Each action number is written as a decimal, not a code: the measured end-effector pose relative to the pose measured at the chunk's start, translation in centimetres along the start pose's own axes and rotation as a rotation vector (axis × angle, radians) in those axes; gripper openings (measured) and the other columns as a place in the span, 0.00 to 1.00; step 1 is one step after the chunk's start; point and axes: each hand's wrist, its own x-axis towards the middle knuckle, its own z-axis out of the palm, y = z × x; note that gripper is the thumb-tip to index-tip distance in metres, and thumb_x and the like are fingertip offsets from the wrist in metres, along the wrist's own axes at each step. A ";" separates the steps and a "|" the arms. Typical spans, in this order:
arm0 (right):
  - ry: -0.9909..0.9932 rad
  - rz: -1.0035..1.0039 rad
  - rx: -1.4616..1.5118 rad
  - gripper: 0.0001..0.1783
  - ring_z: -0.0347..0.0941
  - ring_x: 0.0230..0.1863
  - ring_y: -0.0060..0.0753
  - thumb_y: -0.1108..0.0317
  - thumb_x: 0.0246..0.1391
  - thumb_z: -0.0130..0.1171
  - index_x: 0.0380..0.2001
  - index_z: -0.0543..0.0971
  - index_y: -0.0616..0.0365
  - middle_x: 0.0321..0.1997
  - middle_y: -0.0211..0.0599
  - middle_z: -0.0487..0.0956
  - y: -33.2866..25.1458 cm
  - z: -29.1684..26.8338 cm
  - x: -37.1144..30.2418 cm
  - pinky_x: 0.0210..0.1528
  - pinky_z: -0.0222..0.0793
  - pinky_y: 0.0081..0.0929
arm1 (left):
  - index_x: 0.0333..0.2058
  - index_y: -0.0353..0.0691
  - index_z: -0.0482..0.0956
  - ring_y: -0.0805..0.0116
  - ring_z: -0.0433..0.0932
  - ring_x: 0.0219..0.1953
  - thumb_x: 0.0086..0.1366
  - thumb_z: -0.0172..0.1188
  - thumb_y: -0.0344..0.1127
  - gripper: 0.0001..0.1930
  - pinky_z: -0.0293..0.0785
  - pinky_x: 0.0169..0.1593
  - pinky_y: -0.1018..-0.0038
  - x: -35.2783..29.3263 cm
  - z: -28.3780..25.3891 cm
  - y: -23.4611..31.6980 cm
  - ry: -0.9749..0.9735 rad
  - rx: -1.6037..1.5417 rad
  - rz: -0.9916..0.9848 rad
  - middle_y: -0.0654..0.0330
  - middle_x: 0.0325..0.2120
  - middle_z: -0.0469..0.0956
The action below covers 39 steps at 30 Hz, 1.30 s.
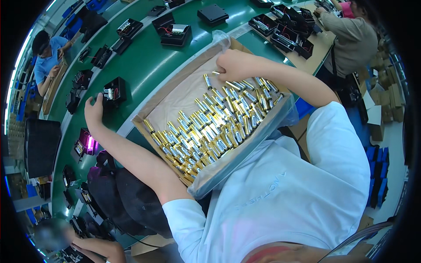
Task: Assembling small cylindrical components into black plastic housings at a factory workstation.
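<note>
A shallow cardboard box (pixel 175 85), lined with clear plastic, lies tilted in front of me. Many gold cylindrical batteries (pixel 210 125) are heaped in it, mostly toward its near side. Over the far right part of the box, my right hand (pixel 230 65) is closed, with the end of a battery (pixel 215 73) showing at its fingertips. My left hand (pixel 94 111) reaches out to the left with its fingers apart. Its fingertips are beside the near left edge of an open black case (pixel 117 89) with silvery parts inside; whether they touch it is unclear.
Green conveyor-like table (pixel 144 57) curves across the view. Several black cases stand on it, including an open one (pixel 175 35) and a closed one (pixel 212 15). More cases (pixel 285 37) are piled at the far right. Co-workers (pixel 50 55) sit around; black bag-like things (pixel 136 193) lie at lower left.
</note>
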 end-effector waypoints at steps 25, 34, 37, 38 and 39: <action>0.712 -0.169 0.250 0.25 0.67 0.14 0.47 0.49 0.50 0.57 0.18 0.82 0.63 0.13 0.40 0.75 -14.1 -6.2 20.4 0.25 0.71 0.33 | 0.50 0.30 0.67 0.53 0.78 0.40 0.64 0.54 0.31 0.17 0.80 0.42 0.55 2.8 4.7 6.5 -0.616 -1.354 -0.112 0.43 0.43 0.74; 0.776 -0.438 0.414 0.22 0.71 0.43 0.48 0.47 0.53 0.55 0.33 0.84 0.55 0.45 0.45 0.79 -16.6 -3.4 20.8 0.46 0.69 0.40 | 0.51 0.25 0.64 0.50 0.77 0.37 0.66 0.54 0.31 0.20 0.80 0.38 0.54 0.2 4.1 6.3 -0.166 -1.437 -0.148 0.41 0.41 0.73; 0.851 -0.449 0.446 0.20 0.68 0.51 0.49 0.48 0.54 0.55 0.38 0.84 0.51 0.54 0.45 0.75 -16.6 -1.0 21.9 0.52 0.66 0.42 | 0.52 0.25 0.62 0.49 0.77 0.38 0.63 0.56 0.28 0.22 0.80 0.39 0.53 1.3 4.7 5.2 -0.166 -1.487 -0.121 0.40 0.41 0.72; 0.833 -0.413 0.464 0.20 0.66 0.53 0.49 0.49 0.54 0.55 0.41 0.83 0.49 0.57 0.44 0.72 -16.6 -0.5 22.1 0.54 0.64 0.42 | 0.53 0.26 0.61 0.48 0.77 0.38 0.62 0.58 0.27 0.23 0.80 0.40 0.53 1.5 4.5 4.8 -0.215 -1.524 -0.127 0.40 0.42 0.72; 0.816 -0.376 0.482 0.19 0.63 0.55 0.50 0.50 0.55 0.54 0.43 0.82 0.47 0.60 0.44 0.70 -16.6 -0.1 22.4 0.56 0.62 0.43 | 0.53 0.26 0.60 0.48 0.77 0.39 0.60 0.59 0.25 0.25 0.80 0.41 0.53 1.7 4.4 4.6 -0.266 -1.559 -0.132 0.39 0.42 0.71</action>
